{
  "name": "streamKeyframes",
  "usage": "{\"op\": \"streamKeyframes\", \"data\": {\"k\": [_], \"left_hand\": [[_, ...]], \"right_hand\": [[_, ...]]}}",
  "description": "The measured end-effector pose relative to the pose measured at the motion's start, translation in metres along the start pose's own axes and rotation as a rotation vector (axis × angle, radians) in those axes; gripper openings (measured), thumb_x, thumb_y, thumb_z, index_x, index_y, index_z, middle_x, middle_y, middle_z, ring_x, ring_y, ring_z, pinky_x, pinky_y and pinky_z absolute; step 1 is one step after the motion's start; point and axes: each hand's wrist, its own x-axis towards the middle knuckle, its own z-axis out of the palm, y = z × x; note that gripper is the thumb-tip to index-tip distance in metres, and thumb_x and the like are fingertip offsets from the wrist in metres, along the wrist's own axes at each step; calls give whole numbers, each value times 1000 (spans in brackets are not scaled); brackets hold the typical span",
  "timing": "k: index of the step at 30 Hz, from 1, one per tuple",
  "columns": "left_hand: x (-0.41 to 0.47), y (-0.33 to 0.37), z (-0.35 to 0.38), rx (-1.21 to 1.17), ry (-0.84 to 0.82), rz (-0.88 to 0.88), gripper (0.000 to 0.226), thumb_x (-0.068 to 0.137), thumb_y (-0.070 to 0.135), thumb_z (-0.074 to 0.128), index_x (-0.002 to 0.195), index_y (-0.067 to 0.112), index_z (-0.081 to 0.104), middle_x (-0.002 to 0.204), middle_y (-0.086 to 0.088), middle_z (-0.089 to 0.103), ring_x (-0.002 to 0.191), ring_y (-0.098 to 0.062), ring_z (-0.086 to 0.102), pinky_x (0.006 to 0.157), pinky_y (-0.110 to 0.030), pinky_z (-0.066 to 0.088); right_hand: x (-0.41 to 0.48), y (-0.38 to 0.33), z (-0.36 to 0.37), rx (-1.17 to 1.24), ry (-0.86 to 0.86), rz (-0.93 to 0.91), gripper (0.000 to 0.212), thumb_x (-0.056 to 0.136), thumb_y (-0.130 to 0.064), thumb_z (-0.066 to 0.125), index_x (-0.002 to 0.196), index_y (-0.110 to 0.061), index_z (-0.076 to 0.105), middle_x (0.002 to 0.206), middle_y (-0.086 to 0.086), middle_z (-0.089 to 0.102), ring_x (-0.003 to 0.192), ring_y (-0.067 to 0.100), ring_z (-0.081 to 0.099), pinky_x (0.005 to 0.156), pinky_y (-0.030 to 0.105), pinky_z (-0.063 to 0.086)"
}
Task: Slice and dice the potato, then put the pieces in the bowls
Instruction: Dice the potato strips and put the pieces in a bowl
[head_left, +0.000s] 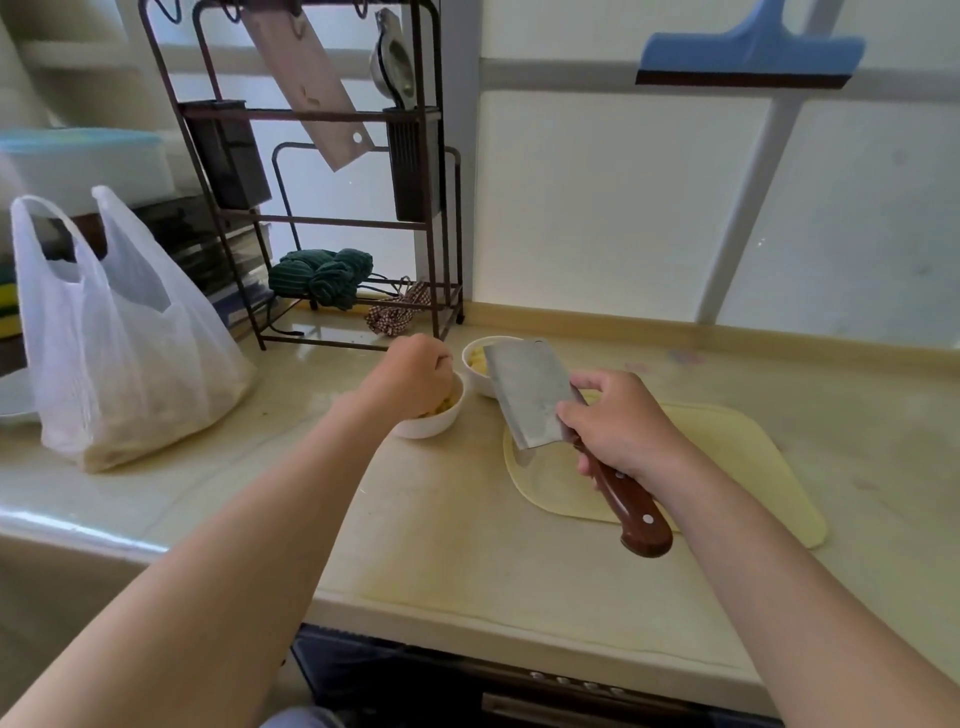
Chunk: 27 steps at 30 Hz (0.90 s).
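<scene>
Head view: I see my left hand (415, 374) curled into the near bowl (434, 423) over diced potato (442, 406) (gripping any? can't tell); right hand (618, 426) grips the cleaver (524, 395), tilted over the board (727, 457), likely keeping the blade clear. Far bowl (480, 388) holds some too. Pale counter (441, 545), rack (447, 234) behind.

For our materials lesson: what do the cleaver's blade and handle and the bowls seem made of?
Cleaver blade: likely steel, grey with dull sheen. Handle: probably wood, glossy reddish-brown, pale rivets. Near bowl and far bowl: perhaps glazed ceramic, white, smooth.
</scene>
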Motion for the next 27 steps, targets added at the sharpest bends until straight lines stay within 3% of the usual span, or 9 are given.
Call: {"op": "streamKeyframes", "data": {"k": [3, 6, 10, 13, 17, 22, 27], "left_hand": [[3, 10, 1, 2, 18, 33, 26, 94, 10, 40, 73, 14, 55, 77, -17, 63, 67, -21, 49, 60, -40, 48], [3, 27, 4, -48, 39, 54, 23, 97, 11, 38, 81, 18, 54, 80, -6, 55, 71, -23, 52, 58, -28, 44], [2, 60, 11, -148, 58, 126, 26, 100, 13, 42, 103, 13, 68, 97, -7, 65, 94, -23, 60, 84, -31, 47], [4, 92, 21, -206, 33, 133, 34, 102, 20, 45, 129, 14, 64, 124, -2, 67, 116, -18, 60, 98, -26, 43], [6, 129, 43, -235, -21, 206, 23, 101, 22, 48, 113, 23, 67, 99, 3, 63, 90, -16, 62, 89, -36, 54], [1, 152, 91, -45, -153, 303, 26, 102, 22, 45, 120, 20, 63, 125, -5, 62, 117, -23, 57, 96, -30, 43], [-3, 153, 123, 122, -234, 347, 39, 102, 25, 42, 139, 18, 52, 134, -3, 52, 123, -23, 50, 92, -27, 37]], "right_hand": [[-3, 5, -9, 18, 8, 2, 32, 94, -9, 55, 107, -38, 51, 76, 8, 68, 46, 19, 64, 57, 43, 56], [-6, 13, -21, 36, 38, 21, 31, 95, -11, 56, 111, -37, 51, 75, 8, 68, 45, 19, 63, 55, 41, 55], [-8, 29, -47, 45, 99, 47, 35, 95, -11, 57, 119, -36, 50, 73, 6, 67, 45, 20, 62, 55, 40, 54], [-10, 49, -69, 28, 150, 93, 38, 92, -8, 56, 118, -35, 53, 72, 6, 68, 45, 21, 61, 56, 42, 53], [-12, 81, -91, -5, 183, 186, 43, 90, -6, 53, 127, -29, 58, 66, 8, 66, 38, 17, 60, 45, 30, 50], [-10, 113, -105, -52, 218, 232, 49, 90, -8, 53, 136, -23, 57, 64, 7, 66, 39, 17, 62, 41, 23, 44], [-6, 128, -109, -74, 165, 213, 51, 93, -15, 54, 143, -25, 52, 85, 10, 73, 44, 18, 65, 43, 27, 47]]}}
